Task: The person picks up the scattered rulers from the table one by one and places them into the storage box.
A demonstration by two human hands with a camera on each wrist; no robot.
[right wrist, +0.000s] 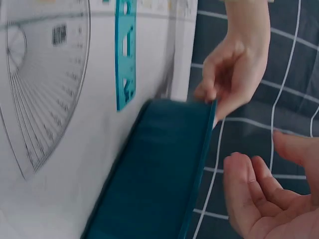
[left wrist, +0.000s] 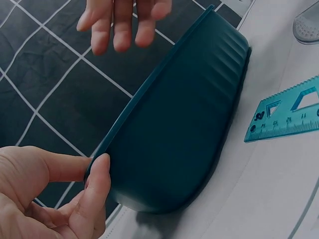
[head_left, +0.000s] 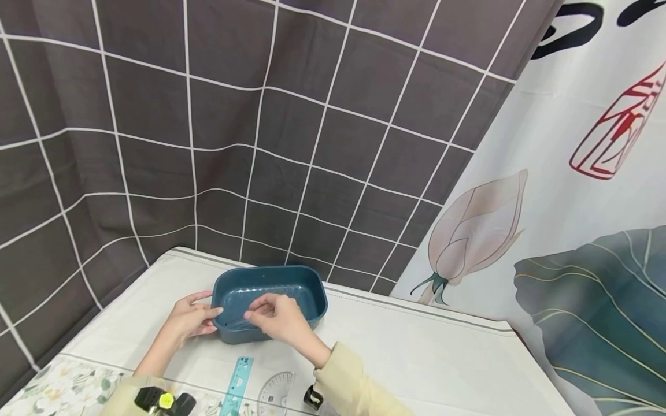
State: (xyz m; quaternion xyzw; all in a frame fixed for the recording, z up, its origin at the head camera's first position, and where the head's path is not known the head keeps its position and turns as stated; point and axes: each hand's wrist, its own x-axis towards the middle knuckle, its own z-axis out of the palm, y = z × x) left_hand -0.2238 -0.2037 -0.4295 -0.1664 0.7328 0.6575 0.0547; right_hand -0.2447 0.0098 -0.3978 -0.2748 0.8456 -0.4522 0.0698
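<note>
A dark blue rectangular plastic basin (head_left: pixel 229 334) with rounded corners stands on the white-covered table. My left hand (head_left: pixel 189 318) pinches its left end, thumb on the outer wall and fingers at the rim; the left wrist view shows this grip on the basin's wall (left wrist: pixel 164 124) closely. Over the basin's opening hovers my right hand (head_left: pixel 283 318), its fingers loosely bent. In the right wrist view the thumb of that right hand (right wrist: pixel 274 194) stands apart from the fingers, with nothing visible between them. The basin's inside is partly hidden behind the right hand.
In front of the basin lie a turquoise ruler (head_left: pixel 236 384) with cut-out shapes and a clear protractor (head_left: pixel 276 393). A dark curtain with white grid lines (head_left: pixel 224 115) hangs behind the table (head_left: pixel 416 358), beside a printed white cloth (head_left: pixel 489 231) on the right.
</note>
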